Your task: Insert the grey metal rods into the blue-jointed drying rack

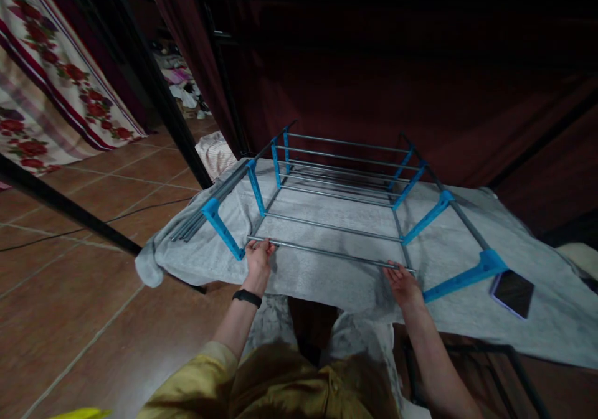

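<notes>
Slim metal rod (pixel 327 253) is clamped in the fingers of the left hand (pixel 258 259) and right hand (pixel 403 284) over plush cloth (pixel 327 282).

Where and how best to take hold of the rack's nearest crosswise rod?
Probably near both ends, from the person's side: the rod is long, thin and runs crosswise, and no other rod of the rack lies in front of it. The left hand and right hand are there.
</notes>
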The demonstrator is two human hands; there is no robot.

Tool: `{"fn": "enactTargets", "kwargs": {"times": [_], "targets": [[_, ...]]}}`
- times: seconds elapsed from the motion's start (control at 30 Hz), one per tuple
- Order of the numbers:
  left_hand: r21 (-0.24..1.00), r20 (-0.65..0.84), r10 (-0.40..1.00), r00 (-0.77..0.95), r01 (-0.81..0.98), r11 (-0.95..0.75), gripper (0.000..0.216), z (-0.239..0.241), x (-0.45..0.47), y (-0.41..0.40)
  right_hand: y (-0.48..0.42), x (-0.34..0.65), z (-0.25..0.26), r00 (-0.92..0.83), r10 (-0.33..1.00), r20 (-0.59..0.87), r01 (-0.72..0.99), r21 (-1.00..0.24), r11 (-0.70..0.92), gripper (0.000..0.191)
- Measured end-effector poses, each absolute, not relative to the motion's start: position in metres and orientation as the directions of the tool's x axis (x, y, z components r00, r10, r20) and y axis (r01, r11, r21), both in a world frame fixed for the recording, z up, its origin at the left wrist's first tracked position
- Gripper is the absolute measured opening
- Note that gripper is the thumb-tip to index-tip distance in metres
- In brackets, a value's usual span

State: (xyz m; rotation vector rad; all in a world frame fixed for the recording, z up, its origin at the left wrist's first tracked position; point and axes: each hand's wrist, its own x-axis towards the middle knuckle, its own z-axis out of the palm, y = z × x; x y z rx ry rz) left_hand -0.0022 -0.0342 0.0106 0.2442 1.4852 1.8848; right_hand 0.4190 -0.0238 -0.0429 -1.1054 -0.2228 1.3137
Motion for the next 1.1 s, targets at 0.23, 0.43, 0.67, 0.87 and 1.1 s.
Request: {"fn": "enactTargets", "kwargs": {"times": [0.23,0.43,0.67,0.87,1.1], "targets": [[0.836,-0.376,0.679,-0.631,-0.547,-0.045,0.019,0.021,-0.001,-0.048,-0.033,0.413,-0.036,0.316,0.851,-0.419,-0.661,-0.741,-0.119,0.008],[0.792,-0.433,0.713,-0.551,-0.61,0.009,0.024,0.03,0.002,-0.045,-0.036,0.403,-0.021,0.335,0.862,-0.381,-0.687,-0.724,-0.053,0.012],[0.756,-0.491,0.733,-0.472,-0.649,0.088,0.026,0.018,-0.002,-0.034,-0.031,0.398,-0.019,0.345,0.864,-0.366,-0.692,-0.721,-0.029,0.012],[0.756,-0.499,0.748,-0.437,-0.642,0.129,0.027,0.005,-0.006,-0.034,-0.031,0.401,-0.023,0.329,0.86,-0.389,-0.697,-0.715,-0.056,0.015],[0.783,-0.478,0.743,-0.469,-0.611,0.117,0.027,-0.003,-0.002,-0.036,-0.03,0.405,-0.032,0.322,0.855,-0.408,-0.692,-0.717,-0.081,0.026]]}}
